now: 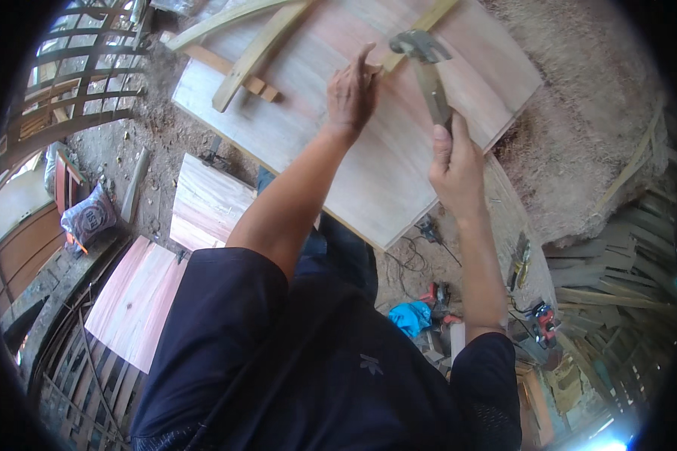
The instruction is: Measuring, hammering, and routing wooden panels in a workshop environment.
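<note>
In the head view, the hammer (431,84) is gripped by its handle in the right hand (459,169), fingers wrapped round it, its head held over a wooden strip (435,15) on the panel (399,165). The left hand (350,96) is held near the strip's end, index finger extended; any pinch cannot be told. Nailing seems partway; finished joints cannot be confirmed.

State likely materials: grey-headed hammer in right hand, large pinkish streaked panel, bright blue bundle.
Grey-headed hammer: head probably steel, dull grey; tan handle apparently bare wood, but blurred.
Pinkish streaked panel: likely unfinished wood; matte, grain streaks.
Bright blue bundle: fabric or plastic, unclear; soft folds.
</note>
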Demonstrator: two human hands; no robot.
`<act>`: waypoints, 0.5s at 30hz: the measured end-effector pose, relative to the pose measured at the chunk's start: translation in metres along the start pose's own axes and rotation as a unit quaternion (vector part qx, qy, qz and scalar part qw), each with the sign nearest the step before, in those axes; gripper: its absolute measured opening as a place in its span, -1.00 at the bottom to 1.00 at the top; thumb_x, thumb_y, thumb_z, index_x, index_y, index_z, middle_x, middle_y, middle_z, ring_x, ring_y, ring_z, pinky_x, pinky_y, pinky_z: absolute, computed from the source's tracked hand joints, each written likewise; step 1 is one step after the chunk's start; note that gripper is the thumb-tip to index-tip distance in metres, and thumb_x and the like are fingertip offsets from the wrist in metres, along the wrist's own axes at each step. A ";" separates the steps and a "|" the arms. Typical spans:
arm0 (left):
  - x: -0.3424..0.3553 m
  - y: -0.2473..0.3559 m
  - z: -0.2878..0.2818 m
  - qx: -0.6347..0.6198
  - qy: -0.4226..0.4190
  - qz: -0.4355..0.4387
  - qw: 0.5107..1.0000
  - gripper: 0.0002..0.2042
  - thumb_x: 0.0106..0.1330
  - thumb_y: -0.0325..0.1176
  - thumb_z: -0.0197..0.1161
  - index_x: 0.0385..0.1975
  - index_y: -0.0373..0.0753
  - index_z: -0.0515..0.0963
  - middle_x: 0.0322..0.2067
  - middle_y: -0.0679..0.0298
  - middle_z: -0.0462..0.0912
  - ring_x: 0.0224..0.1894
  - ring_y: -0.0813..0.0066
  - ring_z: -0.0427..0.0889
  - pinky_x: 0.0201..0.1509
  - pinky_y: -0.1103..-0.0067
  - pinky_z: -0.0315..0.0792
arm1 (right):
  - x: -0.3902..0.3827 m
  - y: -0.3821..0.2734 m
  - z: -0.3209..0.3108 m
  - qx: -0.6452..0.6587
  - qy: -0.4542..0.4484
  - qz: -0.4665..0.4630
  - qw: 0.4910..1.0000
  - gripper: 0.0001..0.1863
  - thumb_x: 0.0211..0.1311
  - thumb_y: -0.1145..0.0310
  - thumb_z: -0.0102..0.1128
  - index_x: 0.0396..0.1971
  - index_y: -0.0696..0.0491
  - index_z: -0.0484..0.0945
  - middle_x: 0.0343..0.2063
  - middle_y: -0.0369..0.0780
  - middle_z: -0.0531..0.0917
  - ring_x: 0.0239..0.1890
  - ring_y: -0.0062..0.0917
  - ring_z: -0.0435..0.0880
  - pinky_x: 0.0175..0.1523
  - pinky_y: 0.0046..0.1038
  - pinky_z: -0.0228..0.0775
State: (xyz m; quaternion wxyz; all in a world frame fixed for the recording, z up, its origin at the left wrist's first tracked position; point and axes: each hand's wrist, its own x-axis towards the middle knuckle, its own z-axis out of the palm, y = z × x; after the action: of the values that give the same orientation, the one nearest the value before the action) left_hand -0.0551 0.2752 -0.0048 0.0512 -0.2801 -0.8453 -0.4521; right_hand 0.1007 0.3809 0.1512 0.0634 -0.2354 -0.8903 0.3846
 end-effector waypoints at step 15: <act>-0.003 0.007 -0.002 0.017 -0.021 -0.033 0.999 -0.45 0.33 -0.43 0.29 0.33 -0.02 0.36 -0.37 0.27 0.76 -0.41 0.13 0.70 -0.26 0.33 0.54 | -0.001 0.031 0.022 -0.013 -0.032 0.041 0.999 -0.62 0.56 0.22 -0.02 0.13 0.21 0.44 -0.28 0.22 0.67 -0.15 0.23 0.66 -0.13 0.06 0.48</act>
State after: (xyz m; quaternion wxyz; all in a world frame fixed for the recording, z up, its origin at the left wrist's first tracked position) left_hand -0.0494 0.2760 0.0006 0.0234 -0.2601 -0.8625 -0.4335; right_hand 0.1067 0.3843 0.1141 0.0157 -0.2601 -0.8863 0.3829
